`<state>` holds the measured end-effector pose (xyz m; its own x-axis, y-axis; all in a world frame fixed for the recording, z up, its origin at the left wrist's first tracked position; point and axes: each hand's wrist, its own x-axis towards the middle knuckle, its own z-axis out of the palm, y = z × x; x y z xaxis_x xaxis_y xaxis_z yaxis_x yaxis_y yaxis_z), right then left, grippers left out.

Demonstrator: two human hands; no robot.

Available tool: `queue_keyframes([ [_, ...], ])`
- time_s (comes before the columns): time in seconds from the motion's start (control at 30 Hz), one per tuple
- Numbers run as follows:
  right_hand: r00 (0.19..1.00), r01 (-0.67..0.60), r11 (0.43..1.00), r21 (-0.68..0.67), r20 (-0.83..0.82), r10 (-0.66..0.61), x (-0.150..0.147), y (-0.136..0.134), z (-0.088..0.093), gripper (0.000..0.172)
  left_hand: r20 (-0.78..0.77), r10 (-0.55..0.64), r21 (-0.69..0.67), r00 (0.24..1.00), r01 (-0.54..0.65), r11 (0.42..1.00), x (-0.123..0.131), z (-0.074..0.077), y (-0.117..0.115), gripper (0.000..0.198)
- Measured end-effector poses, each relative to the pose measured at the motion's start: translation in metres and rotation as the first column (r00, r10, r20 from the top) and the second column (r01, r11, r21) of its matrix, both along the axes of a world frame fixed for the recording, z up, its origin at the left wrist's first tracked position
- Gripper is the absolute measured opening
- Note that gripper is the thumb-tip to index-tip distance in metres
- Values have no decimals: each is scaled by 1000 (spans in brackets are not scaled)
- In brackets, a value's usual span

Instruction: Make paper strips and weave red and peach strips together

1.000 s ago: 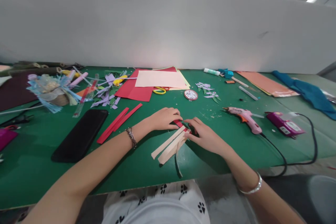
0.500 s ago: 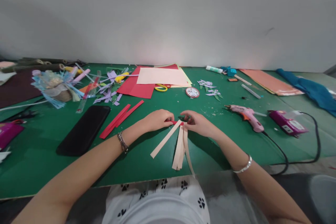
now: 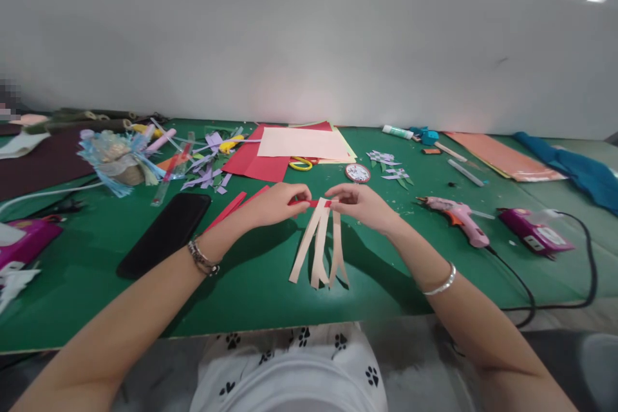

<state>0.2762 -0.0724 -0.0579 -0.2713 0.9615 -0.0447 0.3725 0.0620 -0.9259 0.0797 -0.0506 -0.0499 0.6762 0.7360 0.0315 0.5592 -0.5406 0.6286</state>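
My left hand (image 3: 284, 203) pinches the left end of a red paper strip (image 3: 315, 203). The fingers of my right hand (image 3: 358, 205) are closed on its right end, where the pale strips meet it. Several pale peach paper strips (image 3: 319, 244) hang from the red strip and fan out downward over the green table. Whether they are woven, folded or glued there I cannot make out. Two more red strips (image 3: 226, 209) lie to the left, partly behind my left forearm.
A black phone (image 3: 167, 232) lies left of my forearm. Red and peach paper sheets (image 3: 304, 143), yellow-handled scissors (image 3: 301, 164) and purple scraps (image 3: 208, 175) lie at the back. At right are a pink glue gun (image 3: 458, 219) with its cord and a purple box (image 3: 535, 230).
Both hands have lifted the red strip away from me, and the pale strips now hang from it. The view has shifted slightly.
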Motion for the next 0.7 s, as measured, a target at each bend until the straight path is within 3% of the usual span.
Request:
queue_keyframes([
  [0.2, 1000, 30, 993, 112, -2, -30, -10, 4, 16, 15, 85, 22, -26, 996, -20, 999, -10, 19, 0, 18],
  [0.4, 996, 27, 993, 118, -93, -16, -18, 6, 21, 20, 62, 49, 73, 997, -54, 996, -21, 37, -1, 17],
  [0.57, 997, 34, 980, 198, -74, -19, -24, 4, 31, 22, 34, 88, 154, 996, -92, 984, -31, 47, -1, 18],
  [0.7, 999, 16, 964, 267, -32, -7, -30, 3, 38, 25, 44, 83, 127, 996, -88, 988, -30, 51, -3, 23],
])
